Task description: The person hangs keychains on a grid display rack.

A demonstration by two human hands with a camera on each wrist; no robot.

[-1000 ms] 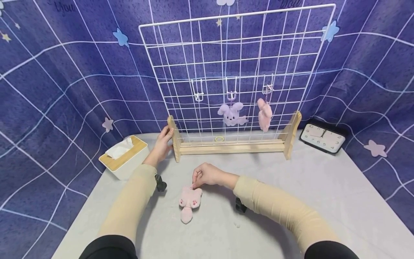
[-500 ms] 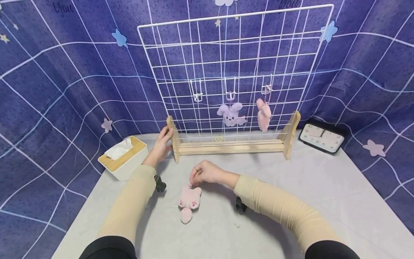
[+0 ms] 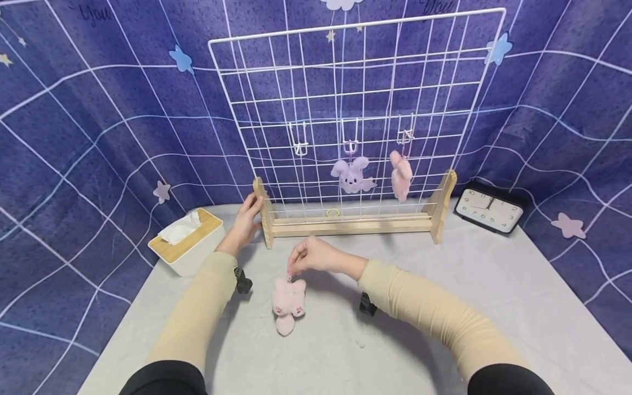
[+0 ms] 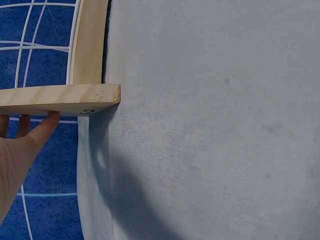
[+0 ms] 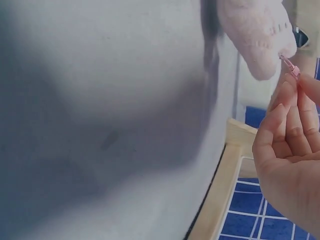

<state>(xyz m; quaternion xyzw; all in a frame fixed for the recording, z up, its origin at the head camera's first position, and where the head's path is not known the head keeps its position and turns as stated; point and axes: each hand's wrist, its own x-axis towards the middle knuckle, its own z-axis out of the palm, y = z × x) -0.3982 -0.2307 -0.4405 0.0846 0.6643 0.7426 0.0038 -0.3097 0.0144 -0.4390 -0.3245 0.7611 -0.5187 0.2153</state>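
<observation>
A pink plush keychain point(image 3: 288, 302) hangs by its small pink clasp point(image 5: 295, 71) from my right hand point(image 3: 313, 255), which pinches the clasp between thumb and fingertips. Paw prints and a tail show on its lower end in the head view. My left hand point(image 3: 245, 219) touches the outer face of the rack's left wooden post point(image 3: 265, 214); in the left wrist view the fingertips press against that wood point(image 4: 60, 100). On the white wire grid rack point(image 3: 355, 88), a purple plush keychain point(image 3: 350, 176) and another pink plush keychain point(image 3: 401, 178) hang from hooks. A third hook point(image 3: 300, 147), at left, carries nothing.
A tissue box point(image 3: 187, 241) with a wooden lid stands left of the rack. A black-framed clock point(image 3: 489, 208) is at the right. A yellow ring point(image 3: 333, 212) shows low on the grid, and a small whitish bit point(image 3: 360, 344) lies on the table point(image 3: 395, 362).
My right hand has risen slightly toward the rack, lifting the pink plush keychain from lying on the table to hanging more upright. The left hand stays at the post.
</observation>
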